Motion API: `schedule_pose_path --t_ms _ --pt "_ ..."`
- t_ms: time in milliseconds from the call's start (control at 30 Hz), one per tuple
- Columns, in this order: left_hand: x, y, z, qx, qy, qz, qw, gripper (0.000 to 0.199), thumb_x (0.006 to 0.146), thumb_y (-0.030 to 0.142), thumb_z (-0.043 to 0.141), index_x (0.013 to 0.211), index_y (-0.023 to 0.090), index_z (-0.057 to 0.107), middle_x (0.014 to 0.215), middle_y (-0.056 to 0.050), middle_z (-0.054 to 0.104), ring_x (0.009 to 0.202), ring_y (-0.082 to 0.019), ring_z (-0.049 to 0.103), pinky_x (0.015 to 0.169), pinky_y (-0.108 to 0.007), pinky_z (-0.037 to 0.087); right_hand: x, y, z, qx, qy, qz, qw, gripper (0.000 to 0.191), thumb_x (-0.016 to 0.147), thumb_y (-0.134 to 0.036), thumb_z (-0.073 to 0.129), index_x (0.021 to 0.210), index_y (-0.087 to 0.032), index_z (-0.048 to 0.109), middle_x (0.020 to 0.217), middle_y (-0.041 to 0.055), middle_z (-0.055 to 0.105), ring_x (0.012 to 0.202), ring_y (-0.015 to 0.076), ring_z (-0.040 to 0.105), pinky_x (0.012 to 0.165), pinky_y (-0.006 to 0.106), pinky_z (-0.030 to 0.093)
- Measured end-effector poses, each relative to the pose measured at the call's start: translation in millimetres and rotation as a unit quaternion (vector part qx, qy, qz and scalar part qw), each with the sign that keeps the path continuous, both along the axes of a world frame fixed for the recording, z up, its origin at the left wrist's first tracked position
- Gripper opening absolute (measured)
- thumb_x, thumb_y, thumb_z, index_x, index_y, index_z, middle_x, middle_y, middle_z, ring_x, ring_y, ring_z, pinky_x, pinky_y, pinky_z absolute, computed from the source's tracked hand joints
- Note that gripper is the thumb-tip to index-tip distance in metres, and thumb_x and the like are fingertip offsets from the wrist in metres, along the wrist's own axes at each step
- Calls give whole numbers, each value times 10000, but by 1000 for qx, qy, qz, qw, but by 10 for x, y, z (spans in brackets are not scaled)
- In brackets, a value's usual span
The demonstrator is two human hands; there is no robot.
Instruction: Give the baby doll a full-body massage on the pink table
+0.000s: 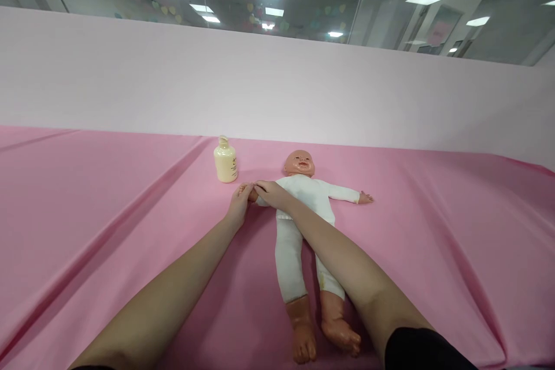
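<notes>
Across one creased pink cloth, the following items.

Doll, one: lying on its back at centre, head towards the wall, feet towards the wearer. White cloth body; one bare head, two arms, two legs, two bare feet. One arm reaches out to the right of the view, its small hand open on the cloth; the other reaches left.

Hands, two: the left hand grasps the end of the doll's left-reaching arm; the right hand lies over that same arm, fingers curled down, whether gripping one cannot tell.

Bottle, one: pale yellow, upright, just beyond the left hand.

Wall, one: white, behind, with glass above.
</notes>
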State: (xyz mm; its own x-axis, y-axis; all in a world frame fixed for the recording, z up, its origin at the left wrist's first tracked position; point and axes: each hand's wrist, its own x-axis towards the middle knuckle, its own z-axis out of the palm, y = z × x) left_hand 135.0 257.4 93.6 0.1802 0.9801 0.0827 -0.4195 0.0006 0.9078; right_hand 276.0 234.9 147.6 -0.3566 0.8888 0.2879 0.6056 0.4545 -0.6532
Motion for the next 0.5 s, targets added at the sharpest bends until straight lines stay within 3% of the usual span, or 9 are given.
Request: schedule_pose_path --t_ms 167,500 --pt "0 -46 71 2 -1 -10 1000 380 745 517 649 842 163 549 714 -19 587 669 -143 557 616 -253 442 8 -23 4 -16 -3 12 1000 263 941 -351 406 954 -164 590 870 17 624 760 131 533 709 231 406" --pt "2 -43 61 10 6 -1 1000 362 754 504 653 826 168 538 672 4 550 631 -127 528 591 -243 427 -23 -44 55 -13 3 -8 1000 253 944 -306 396 910 -165 604 860 36 620 792 149 528 755 256 402"
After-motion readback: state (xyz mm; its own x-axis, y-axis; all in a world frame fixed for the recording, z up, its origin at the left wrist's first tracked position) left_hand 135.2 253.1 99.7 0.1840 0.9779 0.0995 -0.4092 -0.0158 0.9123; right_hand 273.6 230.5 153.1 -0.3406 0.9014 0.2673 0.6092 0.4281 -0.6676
